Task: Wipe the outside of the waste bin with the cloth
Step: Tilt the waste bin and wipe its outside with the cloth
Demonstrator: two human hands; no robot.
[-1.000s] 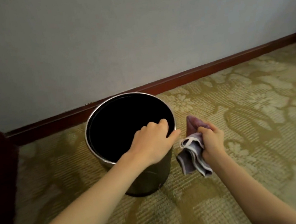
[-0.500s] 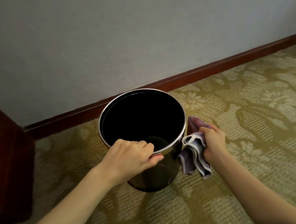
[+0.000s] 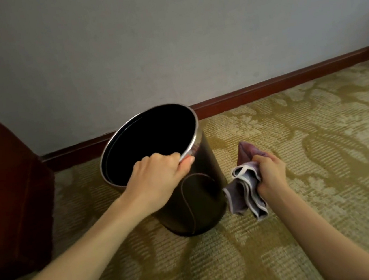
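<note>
I see the left hand (image 3: pixel 158 181) closed over the metal rim of the waste bin (image 3: pixel 200 198), which stands tilted on the carpet (image 3: pixel 300 171) near the wall. The right hand (image 3: pixel 270 173) clutches the bunched cloth (image 3: pixel 244 193) just beside the bin's side.

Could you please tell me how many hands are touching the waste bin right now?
1: the left hand grips the waste bin's near rim. The right hand holds the cloth beside it, apart.
</note>
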